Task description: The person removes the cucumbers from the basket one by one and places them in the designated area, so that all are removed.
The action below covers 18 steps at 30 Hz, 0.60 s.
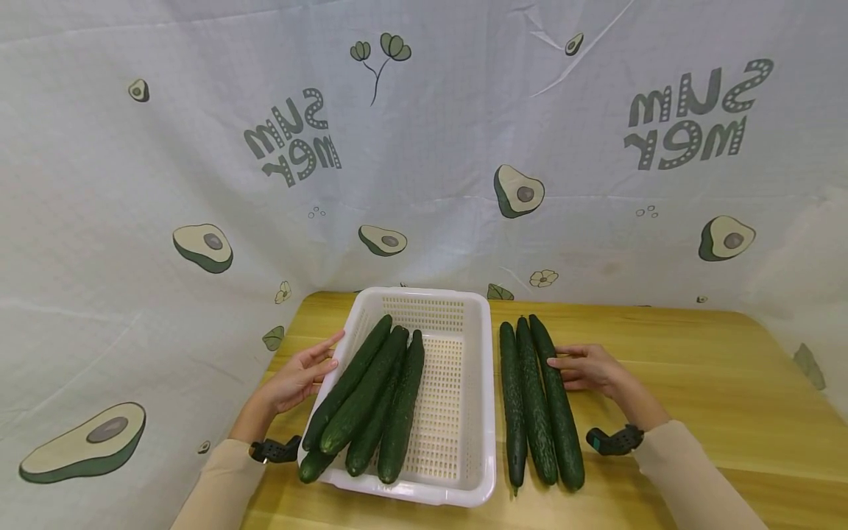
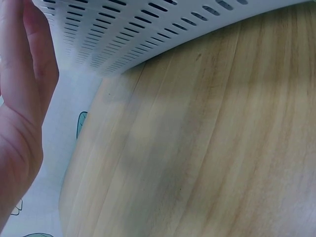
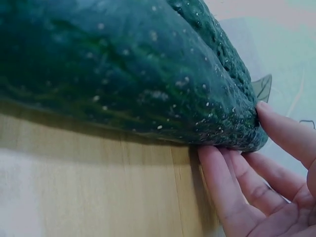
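A white perforated plastic basket stands on the wooden table with several dark green cucumbers lying lengthwise along its left side. My left hand is at the basket's left wall, its fingers extended to the rim. The left wrist view shows that hand beside the slotted wall, its fingertips out of sight. Three more cucumbers lie side by side right of the basket. At the rightmost cucumber, my right hand touches its right side. Close up, fairly straight fingers meet that cucumber's underside, with the thumb higher up.
The wooden table extends to the right of the loose cucumbers. Behind it hangs a pale cloth printed with avocados and lettering. Each wrist wears a black strap, one being the right strap.
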Motion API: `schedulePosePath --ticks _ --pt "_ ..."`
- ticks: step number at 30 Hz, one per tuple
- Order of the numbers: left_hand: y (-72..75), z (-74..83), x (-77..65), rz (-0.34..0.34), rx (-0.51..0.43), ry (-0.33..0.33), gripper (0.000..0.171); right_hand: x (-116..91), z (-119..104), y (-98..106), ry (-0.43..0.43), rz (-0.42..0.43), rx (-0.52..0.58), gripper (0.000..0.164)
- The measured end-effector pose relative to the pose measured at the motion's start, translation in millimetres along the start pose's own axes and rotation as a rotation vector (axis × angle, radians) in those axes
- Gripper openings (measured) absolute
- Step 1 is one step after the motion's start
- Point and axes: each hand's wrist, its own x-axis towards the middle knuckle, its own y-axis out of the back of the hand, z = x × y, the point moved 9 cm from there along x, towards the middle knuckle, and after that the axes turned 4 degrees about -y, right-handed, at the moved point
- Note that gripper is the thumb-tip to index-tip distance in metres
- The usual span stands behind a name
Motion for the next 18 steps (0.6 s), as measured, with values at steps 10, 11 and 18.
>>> schedulePosePath --ticks 10,11,18 --pt "0.1 -1.7 -0.2 -0.012 -0.002 -0.013 0.062 -2.7 3.6 4.5 -0.016 0.018 -0.012 0.073" --pt "0.0 -1.7 -0.4 -0.011 -0.002 -0.013 0.062 -3.0 3.8 4.7 -0.015 0.017 -0.013 0.073" --pt "-1.2 -0.9 -1.5 -0.002 -0.010 -0.010 0.063 -4.4 4.7 7.0 -0.024 0.028 -0.009 0.074"
